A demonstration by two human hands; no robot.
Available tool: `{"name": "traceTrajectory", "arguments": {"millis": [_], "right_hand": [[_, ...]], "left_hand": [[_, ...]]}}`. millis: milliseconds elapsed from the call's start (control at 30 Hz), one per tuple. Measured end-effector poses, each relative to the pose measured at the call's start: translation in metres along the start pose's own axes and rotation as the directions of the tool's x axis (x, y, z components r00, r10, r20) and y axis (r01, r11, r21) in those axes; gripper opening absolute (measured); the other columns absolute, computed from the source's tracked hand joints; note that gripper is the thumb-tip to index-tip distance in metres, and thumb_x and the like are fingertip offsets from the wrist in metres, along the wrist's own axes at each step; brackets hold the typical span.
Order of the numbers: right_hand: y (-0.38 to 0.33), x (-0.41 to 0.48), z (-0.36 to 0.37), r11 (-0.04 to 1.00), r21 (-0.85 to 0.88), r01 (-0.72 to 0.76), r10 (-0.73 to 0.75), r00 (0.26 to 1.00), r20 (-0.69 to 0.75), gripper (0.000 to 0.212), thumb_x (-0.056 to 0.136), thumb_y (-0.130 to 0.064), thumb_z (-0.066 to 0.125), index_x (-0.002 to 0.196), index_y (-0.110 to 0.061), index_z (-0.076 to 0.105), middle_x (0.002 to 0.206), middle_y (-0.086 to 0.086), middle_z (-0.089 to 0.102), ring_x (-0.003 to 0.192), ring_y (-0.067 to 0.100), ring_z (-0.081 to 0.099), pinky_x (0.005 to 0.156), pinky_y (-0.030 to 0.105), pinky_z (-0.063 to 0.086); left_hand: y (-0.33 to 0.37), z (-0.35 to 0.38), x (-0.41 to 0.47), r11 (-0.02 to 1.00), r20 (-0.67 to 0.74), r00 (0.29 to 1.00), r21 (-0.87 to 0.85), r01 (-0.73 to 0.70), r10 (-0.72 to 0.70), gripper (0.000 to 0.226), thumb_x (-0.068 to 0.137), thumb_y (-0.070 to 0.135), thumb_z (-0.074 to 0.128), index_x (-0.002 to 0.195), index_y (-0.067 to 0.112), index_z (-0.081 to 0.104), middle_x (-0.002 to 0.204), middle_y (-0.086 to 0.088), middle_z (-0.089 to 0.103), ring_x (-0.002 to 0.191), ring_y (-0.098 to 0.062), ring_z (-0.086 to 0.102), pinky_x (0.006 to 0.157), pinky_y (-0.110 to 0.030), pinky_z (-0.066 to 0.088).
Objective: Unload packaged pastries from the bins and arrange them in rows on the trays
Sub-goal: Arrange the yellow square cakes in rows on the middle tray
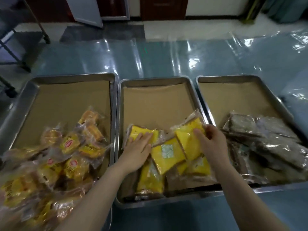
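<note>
While three steel trays stood side by side on the blue counter (166, 55), each lined with brown paper (66, 100), the left tray (33, 84) held a loose heap of round pastries (50, 170) in clear wrappers at its near end. The middle tray (155, 80) carried flat yellow packets (150, 180) jumbled over brown ones. The left grip (140, 147) lay released, fingers flat on the far-left packet (141, 132). The right grip (211, 140) clasped the edge of a tilted packet (188, 139). The right tray (241, 79) held dark packets (275, 144), piled near its front. Red round logos (68, 144) marked the pastries, and a pale label (167, 150) sat on one yellow packet. I could read no writing on either.
</note>
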State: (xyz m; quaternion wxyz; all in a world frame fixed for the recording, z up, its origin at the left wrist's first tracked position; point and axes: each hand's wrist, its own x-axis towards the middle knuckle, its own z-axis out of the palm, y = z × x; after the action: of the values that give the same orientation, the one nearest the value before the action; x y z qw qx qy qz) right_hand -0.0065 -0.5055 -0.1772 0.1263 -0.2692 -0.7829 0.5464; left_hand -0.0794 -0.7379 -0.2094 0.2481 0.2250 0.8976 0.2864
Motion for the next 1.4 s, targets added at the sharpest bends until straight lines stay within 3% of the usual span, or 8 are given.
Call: {"name": "traceTrajectory", "arguments": {"millis": [100,233,400,567,767,1033,1167,1400], "right_hand": [[-0.01,0.04,0.009,1.0,0.022,-0.014,0.013,0.999,0.03,0.019,0.086,-0.036,0.06,0.08,-0.017,0.059,0.064,-0.002,0.052,0.058,0.014,0.048,0.057,0.038,0.043],[-0.011,0.107,0.034,0.988,-0.154,0.032,-0.025,0.999,0.042,0.013,0.088,-0.036,0.059,0.08,-0.026,0.056,0.061,-0.019,0.055,0.057,-0.003,0.049,0.052,0.019,0.039],[-0.01,0.181,0.073,0.841,-0.509,0.184,-0.104,0.978,0.181,0.031,0.088,-0.04,0.058,0.115,-0.025,0.061,0.103,-0.003,0.068,0.099,0.024,0.06,0.081,0.038,0.046],[-0.004,0.208,0.103,0.655,-0.673,0.344,-0.274,0.938,0.212,0.059,0.087,-0.042,0.059,0.14,-0.029,0.038,0.153,0.002,0.031,0.142,0.026,0.019,0.112,0.05,0.017],[0.02,0.195,0.119,0.51,-0.743,0.433,-0.255,0.901,0.35,0.057,0.091,-0.06,0.035,0.143,-0.037,0.029,0.156,-0.003,0.021,0.139,0.027,0.019,0.106,0.052,0.018],[0.021,0.226,0.109,0.387,-0.722,0.574,-0.246,0.819,0.519,0.062,0.094,-0.026,0.038,0.146,-0.045,0.01,0.16,-0.002,-0.011,0.143,0.028,-0.021,0.111,0.06,-0.005],[0.028,0.217,0.113,0.428,-0.691,0.583,-0.247,0.811,0.53,0.06,0.093,-0.06,0.019,0.141,-0.055,-0.017,0.157,0.001,-0.023,0.14,0.033,-0.029,0.11,0.06,-0.011],[0.031,0.213,0.117,0.36,-0.725,0.587,-0.217,0.808,0.547,0.08,0.074,-0.085,0.02,0.138,-0.057,-0.02,0.156,0.005,-0.026,0.136,0.038,-0.034,0.106,0.067,-0.012]], "left_hand": [[-0.011,-0.009,0.04,0.984,-0.052,0.998,0.174,0.04,-0.032,0.05,0.101,0.037,0.025,0.149,0.032,0.01,0.157,0.006,0.0,0.144,-0.015,-0.007,0.112,-0.037,-0.011],[-0.025,-0.021,0.085,0.97,-0.095,0.992,0.223,0.101,-0.081,0.052,0.1,0.029,0.03,0.149,0.033,0.012,0.157,0.004,-0.005,0.143,-0.016,-0.01,0.113,-0.039,-0.011],[-0.035,-0.029,0.131,0.95,-0.12,0.992,0.302,0.082,-0.047,0.058,0.099,0.042,0.03,0.148,0.037,0.0,0.153,0.01,-0.017,0.141,-0.013,-0.017,0.11,-0.037,-0.014],[-0.038,-0.041,0.176,0.951,-0.126,0.988,0.284,0.121,-0.088,0.06,0.095,0.054,0.023,0.146,0.041,-0.007,0.145,0.015,-0.026,0.133,-0.007,-0.028,0.11,-0.037,-0.018],[-0.039,-0.045,0.199,0.918,-0.178,0.98,0.367,0.151,-0.09,0.061,0.094,0.056,0.015,0.143,0.04,-0.018,0.144,0.013,-0.036,0.132,-0.011,-0.036,0.105,-0.035,-0.024],[-0.036,-0.042,0.202,0.883,-0.237,0.969,0.436,0.174,-0.074,0.068,0.083,0.067,0.003,0.136,0.04,-0.031,0.146,0.007,-0.039,0.132,-0.015,-0.039,0.103,-0.036,-0.026],[-0.036,-0.042,0.213,0.882,-0.282,0.958,0.436,0.178,-0.054,0.068,0.091,0.061,0.013,0.138,0.037,-0.03,0.146,0.005,-0.038,0.132,-0.016,-0.038,0.101,-0.036,-0.027],[-0.027,-0.046,0.198,0.925,-0.366,0.929,0.368,0.095,0.051,0.065,0.092,0.053,0.027,0.141,0.046,-0.016,0.153,0.004,-0.024,0.14,-0.016,-0.019,0.11,-0.034,-0.012]]}}
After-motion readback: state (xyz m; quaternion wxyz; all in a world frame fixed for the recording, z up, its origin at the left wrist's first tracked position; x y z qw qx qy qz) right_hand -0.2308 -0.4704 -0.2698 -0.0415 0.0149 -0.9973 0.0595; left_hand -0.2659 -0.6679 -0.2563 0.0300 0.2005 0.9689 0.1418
